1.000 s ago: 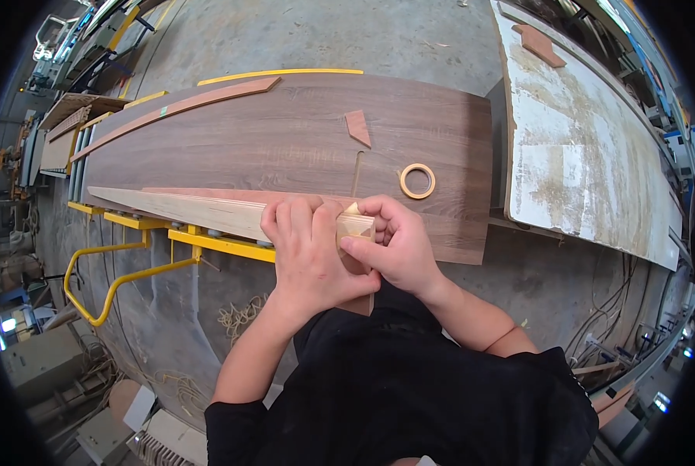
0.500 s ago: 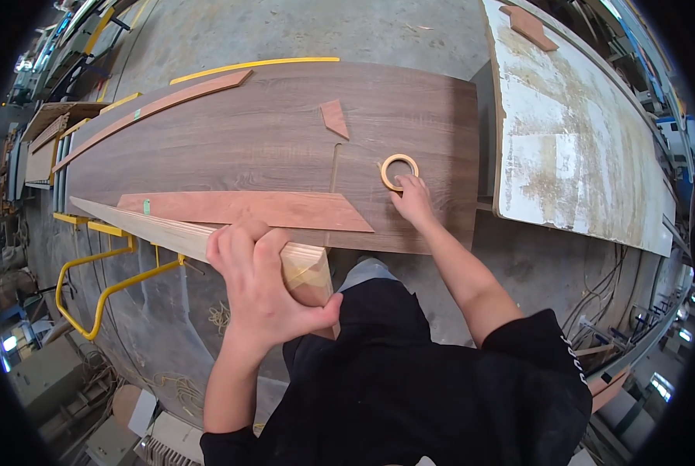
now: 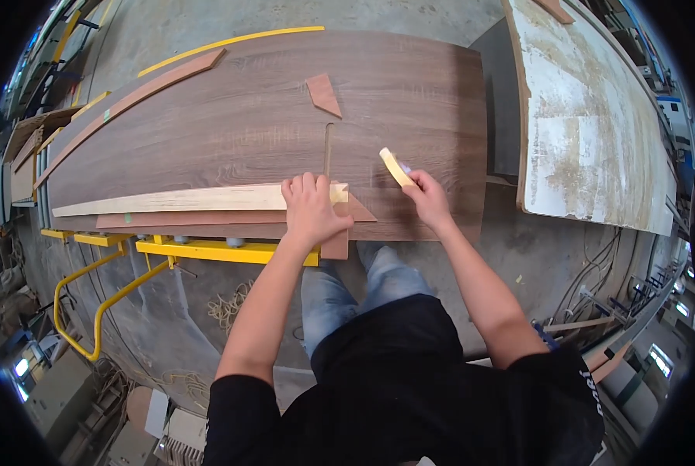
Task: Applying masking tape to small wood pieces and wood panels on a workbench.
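My left hand (image 3: 310, 210) is wrapped over the right end of a long bundle of pale wooden strips (image 3: 184, 199), near the front edge of the brown wood-grain board. Yellowish tape shows on that end of the bundle. Partly covered by the bundle lies a long reddish plywood piece (image 3: 361, 210) with a slanted end. My right hand (image 3: 430, 200) pinches a roll of masking tape (image 3: 395, 166), tipped on edge just above the board, to the right of the bundle.
The brown wood-grain board (image 3: 231, 147) bears a small reddish offcut (image 3: 324, 95) and a thin reddish strip (image 3: 130, 99) along its far left. A stained white-topped table (image 3: 588, 132) stands at right. Yellow metal frame parts (image 3: 223, 250) edge the front; coiled cord (image 3: 231, 304) lies on the floor.
The bundle has swung from in front of my body onto the board, over the reddish piece, with my left hand on it. My right hand has lifted and tilted the tape roll.
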### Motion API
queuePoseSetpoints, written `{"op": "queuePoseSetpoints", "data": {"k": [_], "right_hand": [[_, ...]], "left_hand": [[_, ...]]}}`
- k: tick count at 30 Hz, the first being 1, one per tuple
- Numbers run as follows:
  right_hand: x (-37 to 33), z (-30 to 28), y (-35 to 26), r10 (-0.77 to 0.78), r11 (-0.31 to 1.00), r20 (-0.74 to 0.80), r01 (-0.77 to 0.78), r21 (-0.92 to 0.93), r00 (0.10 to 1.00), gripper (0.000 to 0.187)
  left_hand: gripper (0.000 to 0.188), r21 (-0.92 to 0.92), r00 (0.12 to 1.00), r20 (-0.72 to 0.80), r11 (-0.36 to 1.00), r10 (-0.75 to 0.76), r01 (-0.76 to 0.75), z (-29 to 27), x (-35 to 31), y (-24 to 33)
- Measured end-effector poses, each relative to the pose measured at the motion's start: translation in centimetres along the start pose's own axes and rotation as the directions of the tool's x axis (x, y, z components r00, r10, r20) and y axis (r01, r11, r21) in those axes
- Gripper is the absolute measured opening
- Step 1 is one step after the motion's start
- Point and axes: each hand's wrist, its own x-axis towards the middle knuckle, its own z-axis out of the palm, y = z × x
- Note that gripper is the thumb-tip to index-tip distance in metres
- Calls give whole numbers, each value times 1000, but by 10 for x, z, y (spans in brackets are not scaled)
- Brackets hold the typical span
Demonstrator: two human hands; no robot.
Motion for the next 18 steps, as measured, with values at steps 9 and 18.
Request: {"op": "queuePoseSetpoints", "data": {"k": [9,18], "right_hand": [[-39,11,-25,72,997,211,-74,0,975,14],[-13,28,-49,26,995,383,15,-103,924,15]], "left_hand": [[71,6,995,82,999,-48,47,79,-6,-26],[76,-54,987,-160,998,9,-18,55,-13,-19]]}}
